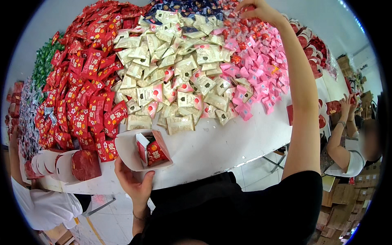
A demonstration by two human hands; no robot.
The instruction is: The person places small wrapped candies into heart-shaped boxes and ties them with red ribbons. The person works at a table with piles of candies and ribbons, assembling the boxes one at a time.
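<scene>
My left hand (136, 183) grips the lower edge of an open white paper box (127, 152) at the table's near edge. Inside the box lie a red printed packet (155, 154) and a white-edged packet (143, 143). Stretched out to the far side, my right hand (258, 11) is over clear-wrapped red candies (245, 27), its fingers curved and apart. Nothing can be seen held in it. Cream-coloured packets (185, 100) heap up in the middle, beside pink wrapped pieces (261, 83) on the right and red packets (92, 65) on the left.
Several open boxes with a red side (85, 165) stand together at the left edge of the white table (216, 147). Dark blue packets (185, 6) lie at the back, green ones (44, 61) far left. Co-workers sit on both sides; cartons (341, 212) are stacked lower right.
</scene>
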